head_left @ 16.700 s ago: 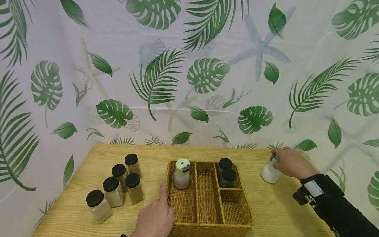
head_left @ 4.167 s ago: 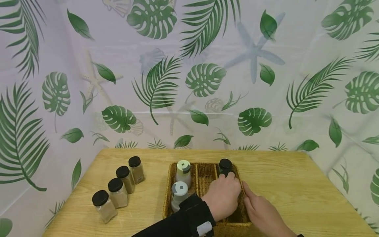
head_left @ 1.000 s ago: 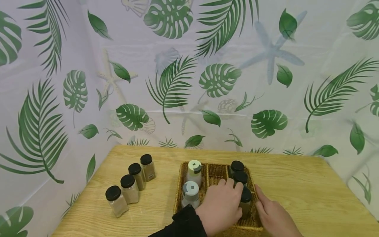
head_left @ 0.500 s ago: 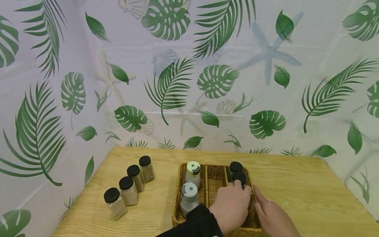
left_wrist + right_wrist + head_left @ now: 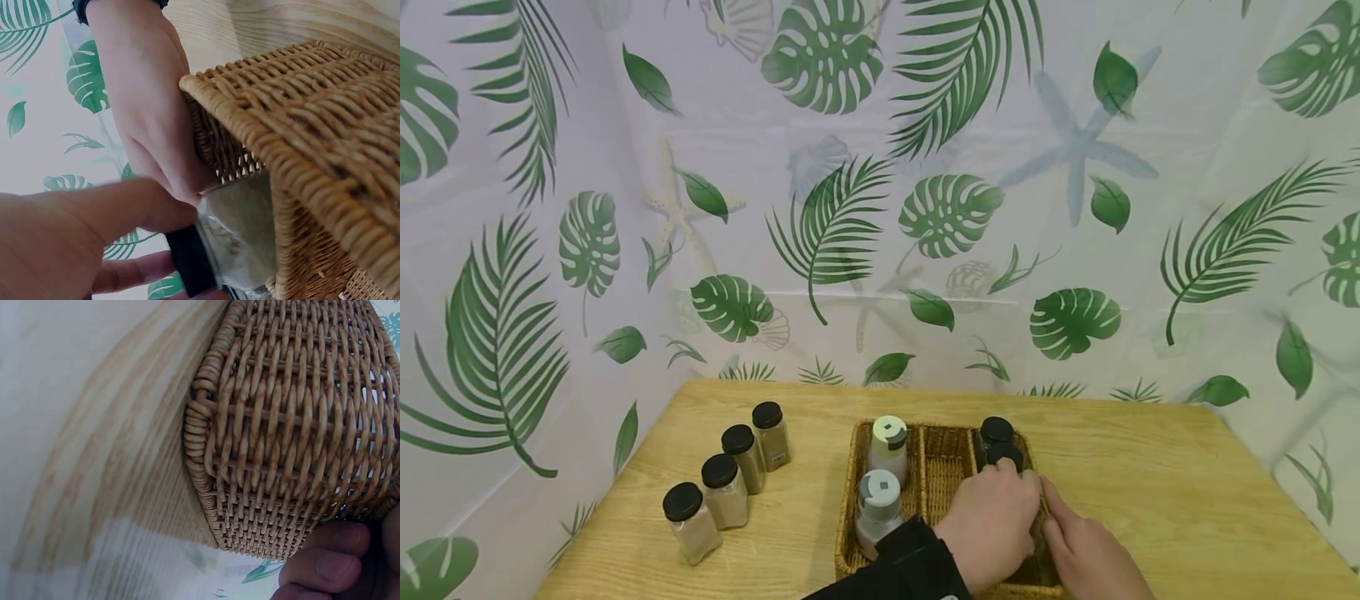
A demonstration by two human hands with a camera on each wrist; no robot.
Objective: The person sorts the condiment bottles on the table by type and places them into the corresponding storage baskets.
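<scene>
My left hand (image 5: 992, 521) reaches into the right side of a wicker basket (image 5: 842, 533). It pinches a clear jar (image 5: 240, 228) by its black lid (image 5: 190, 259); the jar holds pale greenish contents and is mostly hidden in the head view. My right hand (image 5: 1093, 554) grips the basket's right rim. Behind the left hand, two black-lidded jars (image 5: 997, 432) stand in the back right compartment. The left compartment holds two shakers, one with a yellowish cap (image 5: 889, 432) and one with a pale cap (image 5: 880, 490).
On the left of the wooden table (image 5: 805, 467), several black-lidded jars (image 5: 726, 492) stand in a slanting row. A leaf-print cloth (image 5: 850, 250) hangs behind and to the left. In the right wrist view, the basket's outer wall (image 5: 294, 425) fills the middle.
Since 16.7 s ago, one table jar has left the left group and the second shaker has entered the basket. In the last second, my left hand has lowered the jar into the right side.
</scene>
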